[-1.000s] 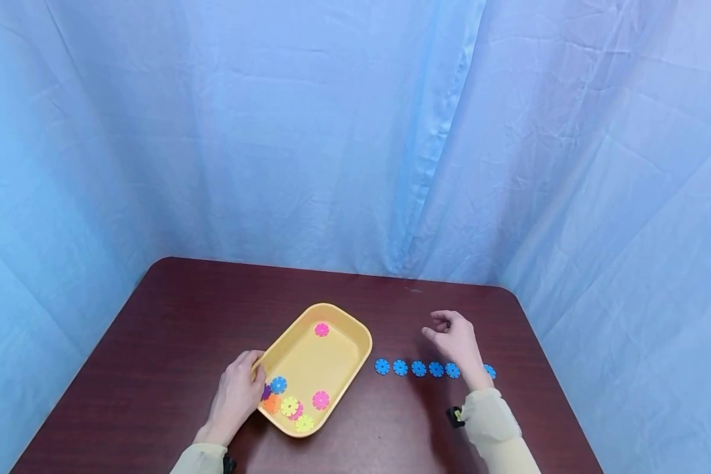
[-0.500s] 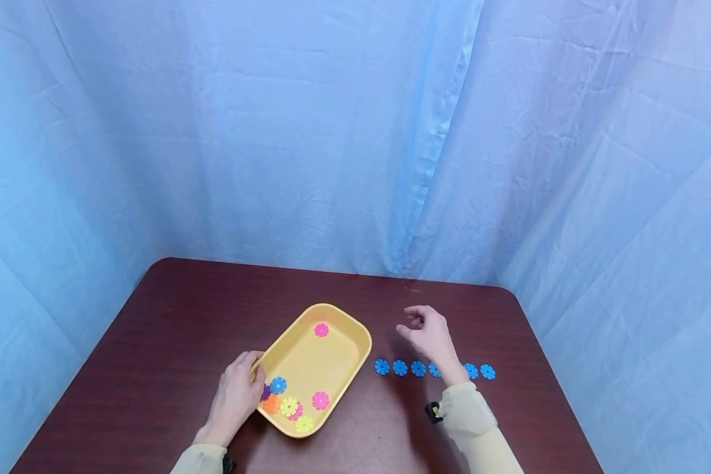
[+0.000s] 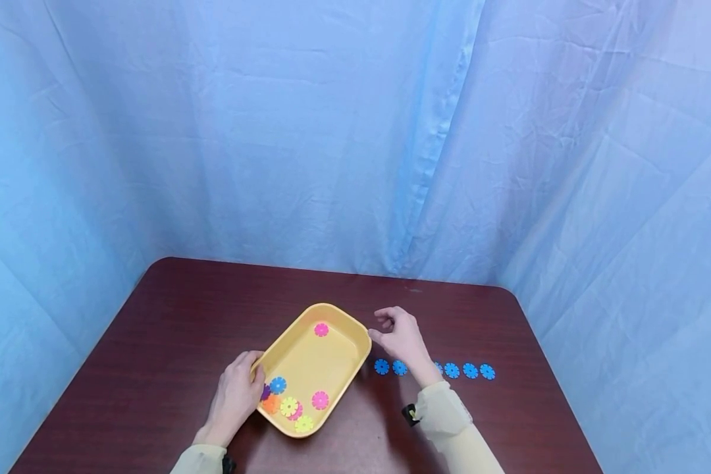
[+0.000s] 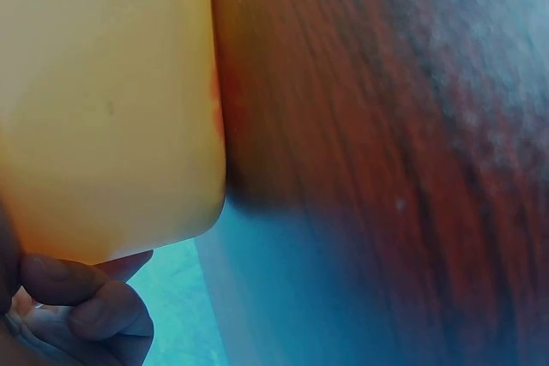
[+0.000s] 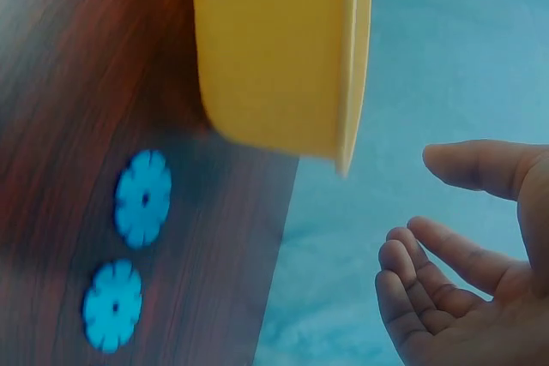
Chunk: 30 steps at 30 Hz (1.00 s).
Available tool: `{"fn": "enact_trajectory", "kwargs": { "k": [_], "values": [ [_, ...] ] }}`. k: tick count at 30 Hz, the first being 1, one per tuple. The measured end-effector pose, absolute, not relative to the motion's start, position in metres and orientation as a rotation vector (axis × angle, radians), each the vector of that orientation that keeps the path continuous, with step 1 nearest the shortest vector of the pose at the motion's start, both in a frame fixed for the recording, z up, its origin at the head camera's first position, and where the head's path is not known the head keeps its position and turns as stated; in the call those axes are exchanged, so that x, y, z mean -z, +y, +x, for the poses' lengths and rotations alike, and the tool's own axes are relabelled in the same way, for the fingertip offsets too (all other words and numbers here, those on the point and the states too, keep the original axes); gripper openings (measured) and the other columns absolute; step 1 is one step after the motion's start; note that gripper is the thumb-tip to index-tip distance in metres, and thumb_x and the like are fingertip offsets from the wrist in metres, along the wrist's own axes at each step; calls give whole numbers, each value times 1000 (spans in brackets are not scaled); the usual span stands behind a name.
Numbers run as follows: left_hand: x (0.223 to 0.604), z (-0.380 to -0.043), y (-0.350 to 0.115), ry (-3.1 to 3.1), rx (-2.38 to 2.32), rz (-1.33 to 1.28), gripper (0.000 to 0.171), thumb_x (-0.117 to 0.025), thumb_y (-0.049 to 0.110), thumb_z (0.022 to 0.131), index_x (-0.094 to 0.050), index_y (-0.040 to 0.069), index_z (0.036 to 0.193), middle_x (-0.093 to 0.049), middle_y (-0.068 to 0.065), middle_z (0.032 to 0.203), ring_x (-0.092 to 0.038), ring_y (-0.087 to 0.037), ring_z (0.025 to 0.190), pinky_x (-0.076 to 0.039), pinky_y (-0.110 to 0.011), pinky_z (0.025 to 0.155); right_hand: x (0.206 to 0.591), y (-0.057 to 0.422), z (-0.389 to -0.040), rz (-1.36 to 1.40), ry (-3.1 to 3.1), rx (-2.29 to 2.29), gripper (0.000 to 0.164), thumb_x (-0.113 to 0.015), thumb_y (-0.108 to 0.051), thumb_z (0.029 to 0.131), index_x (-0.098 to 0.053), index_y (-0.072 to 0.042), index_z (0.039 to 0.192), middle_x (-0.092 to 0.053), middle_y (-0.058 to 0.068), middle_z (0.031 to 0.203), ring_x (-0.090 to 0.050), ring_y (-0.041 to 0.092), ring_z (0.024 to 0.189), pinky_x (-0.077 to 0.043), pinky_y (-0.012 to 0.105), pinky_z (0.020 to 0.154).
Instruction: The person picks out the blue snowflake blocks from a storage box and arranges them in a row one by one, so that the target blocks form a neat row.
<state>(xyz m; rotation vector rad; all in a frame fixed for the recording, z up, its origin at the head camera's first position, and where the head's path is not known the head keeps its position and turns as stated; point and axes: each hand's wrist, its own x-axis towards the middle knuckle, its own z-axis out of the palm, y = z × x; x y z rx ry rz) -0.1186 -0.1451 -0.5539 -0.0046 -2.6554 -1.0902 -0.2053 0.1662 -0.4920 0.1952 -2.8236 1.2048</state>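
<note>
In the head view my left hand (image 3: pixel 231 398) grips the left rim of a yellow plastic tray (image 3: pixel 332 362), thumb inside the rim. Fingers (image 4: pixel 111 310) curl at the tray's edge in the left wrist view. Notched flower-shaped plastic discs lie in the tray: a blue disc (image 3: pixel 278 385), a purple one under my thumb, an orange disc (image 3: pixel 271 403), yellow discs and pink ones. My right hand (image 3: pixel 403 339) hovers beside the tray's right corner, holding nothing. Its thumb and fingers stand apart in the right wrist view, close to the tray's outer wall (image 5: pixel 274 57).
Several blue discs (image 3: pixel 471 370) form a row on the dark red wooden table (image 3: pixel 201 303), right of the tray. My right forearm covers part of that row. Pale blue curtains (image 3: pixel 272 131) hang behind the table and at both sides.
My right hand has moved left from above the blue row to the tray's right corner, uncovering discs at the row's right end. The left hand and tray have stayed put.
</note>
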Motion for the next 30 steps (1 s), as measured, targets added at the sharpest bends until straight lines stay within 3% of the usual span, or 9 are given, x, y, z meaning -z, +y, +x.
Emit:
{"fn": "enact_trajectory", "kwargs": {
  "k": [8, 17, 30],
  "values": [
    [554, -119, -146, -2640, 1079, -19, 23, -65, -2, 89, -68, -2, 111, -68, -14, 104, -65, -27, 87, -54, -46, 77, 496, 136, -203, 383, -2816, -1249, 35, -80, -12, 81, -69, 2, 112, -64, 15, 100, -57, 27, 86, -50, 36, 77],
    [556, -119, -147, -2597, 1070, -42, 20, -65, -3, 88, -69, -2, 107, -68, -13, 99, -65, -26, 83, -54, -44, 73, 496, 106, -197, 506, -2834, -1247, 35, -80, -13, 81, -69, -2, 112, -64, 11, 102, -59, 31, 92, -50, 34, 78],
    [556, -119, -146, -2613, 1084, -35, 22, -65, -2, 88, -69, -2, 109, -68, -14, 99, -64, -26, 82, -54, -44, 72, 511, 65, -184, 648, -2901, -1214, 38, -82, -17, 81, -69, 0, 114, -64, 8, 102, -59, 25, 91, -50, 29, 77]
  ]
}}
